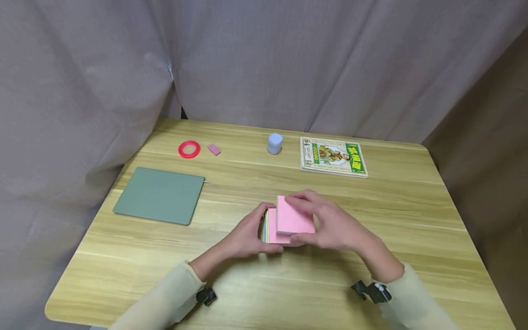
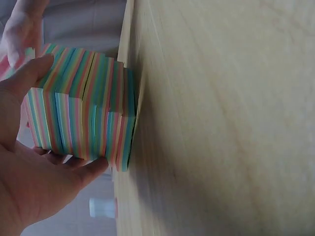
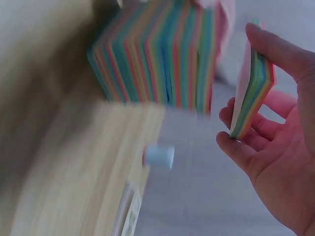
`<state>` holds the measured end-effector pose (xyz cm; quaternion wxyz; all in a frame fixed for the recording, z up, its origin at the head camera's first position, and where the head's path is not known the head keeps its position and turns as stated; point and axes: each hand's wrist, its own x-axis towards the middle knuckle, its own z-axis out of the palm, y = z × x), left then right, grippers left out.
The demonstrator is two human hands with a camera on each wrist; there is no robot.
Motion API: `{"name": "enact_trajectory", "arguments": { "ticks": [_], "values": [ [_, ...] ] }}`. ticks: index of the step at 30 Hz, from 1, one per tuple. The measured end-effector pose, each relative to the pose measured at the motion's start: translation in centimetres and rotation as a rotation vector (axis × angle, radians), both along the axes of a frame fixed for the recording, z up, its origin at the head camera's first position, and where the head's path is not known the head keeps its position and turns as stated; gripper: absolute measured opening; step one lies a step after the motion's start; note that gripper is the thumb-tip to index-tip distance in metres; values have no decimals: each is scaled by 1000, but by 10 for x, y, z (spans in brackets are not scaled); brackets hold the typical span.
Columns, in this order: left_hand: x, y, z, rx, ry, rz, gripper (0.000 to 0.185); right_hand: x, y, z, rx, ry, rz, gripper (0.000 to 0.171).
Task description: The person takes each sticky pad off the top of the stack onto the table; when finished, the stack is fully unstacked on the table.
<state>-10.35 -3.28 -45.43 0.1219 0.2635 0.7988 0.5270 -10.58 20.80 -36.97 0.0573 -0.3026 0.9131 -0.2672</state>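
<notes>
A tall stack of square sticky note pads [image 2: 88, 103], striped in pink, yellow, green and blue along its sides, stands on the wooden table. My left hand [image 1: 249, 233] grips it near the top, thumb on one side and fingers on the opposite one. Above the stack, my right hand [image 1: 332, 223] pinches a thinner sticky note pad [image 1: 294, 216] with a pink top, thumb on one edge and fingers on the other. In the right wrist view a gap shows between this pad [image 3: 252, 93] and the stack.
Left of the hands lies a grey-green notebook [image 1: 160, 195]. Farther back are a red tape roll [image 1: 189, 155], a small pink eraser [image 1: 214, 149], a pale bluish-white cylinder [image 1: 274, 143] and a booklet [image 1: 333, 157] with a green-and-yellow cover. Grey curtains [image 1: 264, 64] hang behind the table [image 1: 396, 192].
</notes>
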Motion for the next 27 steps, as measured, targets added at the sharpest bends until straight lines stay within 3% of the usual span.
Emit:
{"name": "enact_trajectory", "arguments": {
  "ticks": [4, 11, 17, 27],
  "values": [
    [0, 0, -1, -11, -11, 3, 86, -23, 32, -11, -9, 7, -164, 86],
    [-2, 1, -1, -13, -28, 9, 86, -63, 82, -65, 88, 3, -364, 83],
    [-3, 2, -2, -6, -31, -10, 85, -70, 99, -87, 116, -15, -408, 80],
    [-5, 1, -3, -17, -23, -23, 89, -71, 104, -91, 187, -60, -393, 78]
  ]
}}
